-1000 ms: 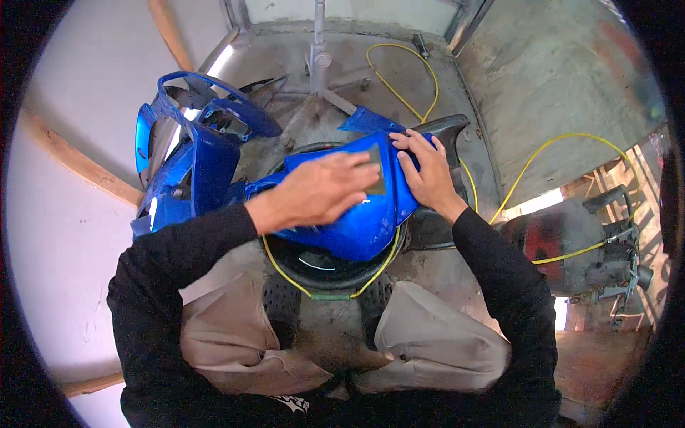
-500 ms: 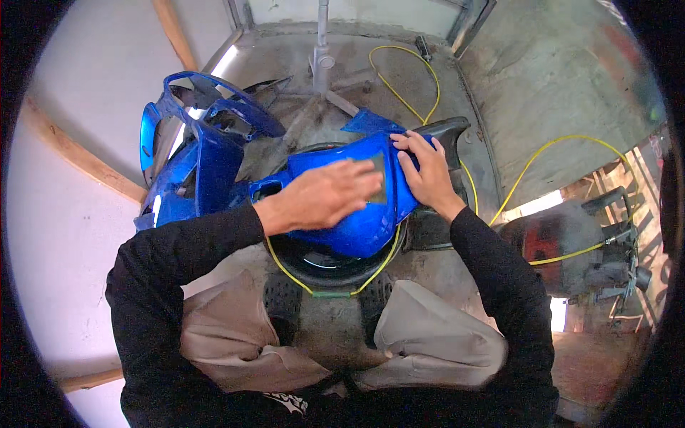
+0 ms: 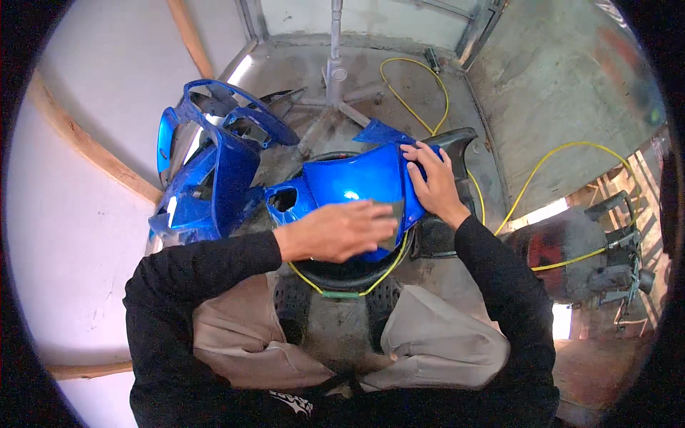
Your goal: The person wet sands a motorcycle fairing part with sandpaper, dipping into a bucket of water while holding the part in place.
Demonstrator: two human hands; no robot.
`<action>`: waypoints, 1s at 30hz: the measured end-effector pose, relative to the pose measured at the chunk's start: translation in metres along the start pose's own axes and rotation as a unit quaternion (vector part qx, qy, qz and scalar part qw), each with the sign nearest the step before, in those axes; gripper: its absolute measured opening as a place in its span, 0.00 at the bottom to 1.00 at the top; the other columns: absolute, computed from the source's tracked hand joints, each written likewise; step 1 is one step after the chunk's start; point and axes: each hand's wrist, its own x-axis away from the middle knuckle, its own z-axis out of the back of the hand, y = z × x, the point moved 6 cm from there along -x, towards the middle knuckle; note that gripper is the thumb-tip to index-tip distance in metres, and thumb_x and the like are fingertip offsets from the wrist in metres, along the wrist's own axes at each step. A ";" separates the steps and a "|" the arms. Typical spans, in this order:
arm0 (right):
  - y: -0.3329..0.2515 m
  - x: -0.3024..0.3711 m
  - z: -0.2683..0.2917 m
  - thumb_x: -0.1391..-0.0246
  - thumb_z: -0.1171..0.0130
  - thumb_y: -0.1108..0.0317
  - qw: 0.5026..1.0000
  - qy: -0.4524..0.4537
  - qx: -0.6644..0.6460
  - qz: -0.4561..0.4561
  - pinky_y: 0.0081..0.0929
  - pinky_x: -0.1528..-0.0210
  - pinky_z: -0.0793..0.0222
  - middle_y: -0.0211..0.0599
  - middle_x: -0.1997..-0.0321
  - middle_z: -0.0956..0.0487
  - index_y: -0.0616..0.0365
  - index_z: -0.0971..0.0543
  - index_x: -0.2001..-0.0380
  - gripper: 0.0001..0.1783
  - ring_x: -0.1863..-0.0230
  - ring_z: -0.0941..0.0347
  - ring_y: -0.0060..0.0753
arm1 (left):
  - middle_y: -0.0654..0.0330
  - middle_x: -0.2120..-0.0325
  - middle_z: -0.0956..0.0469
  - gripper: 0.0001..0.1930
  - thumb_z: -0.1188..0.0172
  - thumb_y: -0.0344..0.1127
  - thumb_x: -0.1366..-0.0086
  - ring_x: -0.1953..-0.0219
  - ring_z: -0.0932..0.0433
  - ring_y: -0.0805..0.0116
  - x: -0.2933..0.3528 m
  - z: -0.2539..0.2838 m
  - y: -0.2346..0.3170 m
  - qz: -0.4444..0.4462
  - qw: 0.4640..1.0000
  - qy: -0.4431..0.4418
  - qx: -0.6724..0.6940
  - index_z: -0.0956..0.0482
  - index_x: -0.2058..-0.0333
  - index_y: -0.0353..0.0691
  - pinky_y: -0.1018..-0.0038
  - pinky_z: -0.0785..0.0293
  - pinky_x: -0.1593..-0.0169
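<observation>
A glossy blue scooter fairing panel [image 3: 349, 171] with a round opening at its left end lies in front of me on a round black support, probably a tyre [image 3: 342, 271]. My left hand [image 3: 339, 232] lies over the lower part of the panel, pressing an olive-grey sheet of sandpaper [image 3: 392, 222] against the surface. Part of that sheet sticks out past the fingertips; the rest is hidden underneath. On the panel's right end rests my right hand [image 3: 437, 184], fingers spread and palm down, with no tool in it.
More blue fairing parts [image 3: 232, 157] stand on the left by the white wall. A grey metal stand [image 3: 335, 78] rises behind the panel. A yellow hose [image 3: 571, 146] runs across the floor to a dark red and grey tank [image 3: 560, 246] at right. A black part [image 3: 462, 143] lies beyond my right hand.
My left hand has slid with the sandpaper toward me, down to the panel's near part. My right hand keeps its place on the panel. The whole view has shifted slightly.
</observation>
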 end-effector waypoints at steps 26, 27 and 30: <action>0.004 -0.003 -0.004 0.26 0.48 0.62 0.999 -0.033 -0.007 -0.015 0.71 0.21 0.52 0.38 0.38 0.14 0.52 0.20 0.37 0.19 0.23 0.32 0.55 | 0.54 0.32 0.23 0.22 0.41 0.41 0.22 0.26 0.30 0.48 -0.017 0.014 -0.033 -0.085 0.996 -0.003 0.029 0.22 0.35 0.39 0.52 0.32 0.24; 0.003 -0.002 -0.002 0.25 0.48 0.62 1.000 -0.025 -0.002 -0.009 0.71 0.21 0.51 0.38 0.38 0.14 0.51 0.20 0.37 0.19 0.23 0.32 0.55 | 0.56 0.31 0.23 0.22 0.41 0.41 0.22 0.26 0.29 0.49 -0.011 0.010 -0.026 -0.136 0.990 -0.024 -0.006 0.23 0.34 0.41 0.52 0.32 0.25; 0.002 -0.001 -0.002 0.25 0.49 0.62 1.000 -0.019 0.000 -0.002 0.71 0.22 0.51 0.37 0.38 0.14 0.50 0.20 0.37 0.19 0.23 0.32 0.54 | 0.56 0.30 0.24 0.23 0.42 0.41 0.21 0.26 0.28 0.49 -0.004 0.016 -0.033 -0.044 0.999 0.015 0.020 0.23 0.32 0.43 0.52 0.31 0.25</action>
